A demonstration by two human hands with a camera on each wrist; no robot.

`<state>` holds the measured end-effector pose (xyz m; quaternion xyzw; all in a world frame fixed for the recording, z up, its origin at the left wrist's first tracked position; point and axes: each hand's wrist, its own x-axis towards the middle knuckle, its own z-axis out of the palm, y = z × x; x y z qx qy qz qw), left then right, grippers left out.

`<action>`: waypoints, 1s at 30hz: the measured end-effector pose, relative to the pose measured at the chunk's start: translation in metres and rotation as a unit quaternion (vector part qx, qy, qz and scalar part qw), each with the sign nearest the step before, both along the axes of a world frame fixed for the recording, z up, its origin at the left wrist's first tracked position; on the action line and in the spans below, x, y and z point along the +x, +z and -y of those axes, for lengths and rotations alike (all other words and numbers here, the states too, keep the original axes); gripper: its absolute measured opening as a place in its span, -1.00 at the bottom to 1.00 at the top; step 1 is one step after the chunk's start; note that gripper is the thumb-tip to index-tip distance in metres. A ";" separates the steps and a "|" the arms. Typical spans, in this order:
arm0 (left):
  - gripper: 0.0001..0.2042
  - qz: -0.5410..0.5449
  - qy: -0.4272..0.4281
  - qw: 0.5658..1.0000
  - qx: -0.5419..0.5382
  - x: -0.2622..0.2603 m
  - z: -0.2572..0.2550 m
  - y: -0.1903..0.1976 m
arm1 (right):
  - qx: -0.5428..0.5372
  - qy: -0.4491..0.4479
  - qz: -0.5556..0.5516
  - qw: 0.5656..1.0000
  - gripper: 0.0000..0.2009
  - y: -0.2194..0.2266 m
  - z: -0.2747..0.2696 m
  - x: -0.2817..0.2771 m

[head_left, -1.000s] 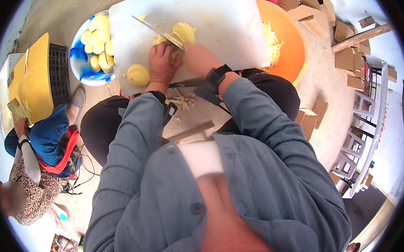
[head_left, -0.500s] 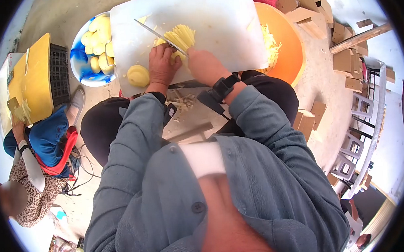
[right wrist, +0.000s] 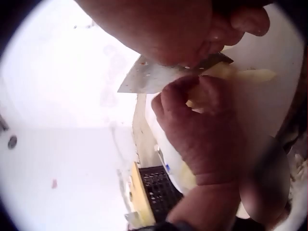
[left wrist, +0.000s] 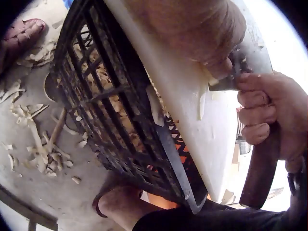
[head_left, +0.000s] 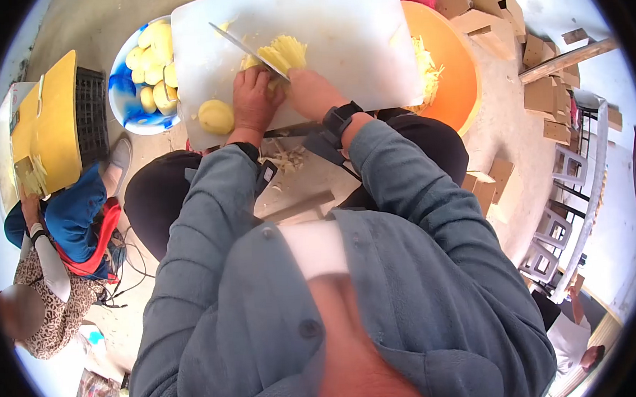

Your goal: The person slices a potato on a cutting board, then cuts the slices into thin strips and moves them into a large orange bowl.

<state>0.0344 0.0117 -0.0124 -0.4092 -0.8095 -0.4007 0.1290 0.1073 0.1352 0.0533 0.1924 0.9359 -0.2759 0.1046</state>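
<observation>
On the white cutting board (head_left: pixel 353 46), my right hand (head_left: pixel 314 94) grips a cleaver by its dark handle (left wrist: pixel 262 173). The broad blade (right wrist: pixel 151 77) stands right beside my left hand's fingertips. My left hand (head_left: pixel 254 99) holds a piece of peeled potato (right wrist: pixel 196 101) against the board, its fingers curled over it and hiding most of it. Cut potato strips (head_left: pixel 285 53) lie fanned out on the far side of the blade. A peeled potato (head_left: pixel 216 117) rests on the board left of my left hand.
A blue and white bowl (head_left: pixel 120 94) of peeled potatoes stands left, an orange basin (head_left: pixel 462 69) with potato strips right. Under the board is a black crate (left wrist: pixel 115 96); peelings (left wrist: pixel 43 144) litter the floor. Another person (head_left: pixel 34 278) works at a yellow board (head_left: pixel 59 126).
My right hand first drew the cleaver back a little toward the right, then pushed it forward and left again. My left hand stays in place. Another person shows more at the lower right.
</observation>
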 end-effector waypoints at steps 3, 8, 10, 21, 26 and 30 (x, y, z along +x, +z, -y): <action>-0.76 -0.015 0.000 1.000 -0.001 -0.002 0.001 0.000 | -0.090 -0.067 0.033 0.993 -0.85 0.013 -0.009 -0.009; -0.76 -0.019 0.004 1.000 0.001 0.000 0.000 0.002 | 0.017 -0.007 -0.040 0.999 -0.84 0.001 -0.002 0.005; -0.74 0.000 0.003 1.000 0.003 0.001 0.000 0.002 | 0.012 -0.002 -0.033 0.999 -0.85 0.007 0.002 0.012; -0.73 0.030 0.001 0.999 -0.013 0.001 0.003 -0.001 | 0.021 0.021 -0.016 0.999 -0.88 0.030 0.006 0.027; -0.73 0.021 -0.003 1.000 -0.008 0.000 0.002 0.000 | 0.010 0.014 0.006 1.000 -0.88 0.030 0.006 0.025; -0.75 0.017 -0.002 1.000 -0.001 0.000 0.001 -0.002 | -0.004 0.024 0.015 1.000 -0.87 0.023 -0.001 0.019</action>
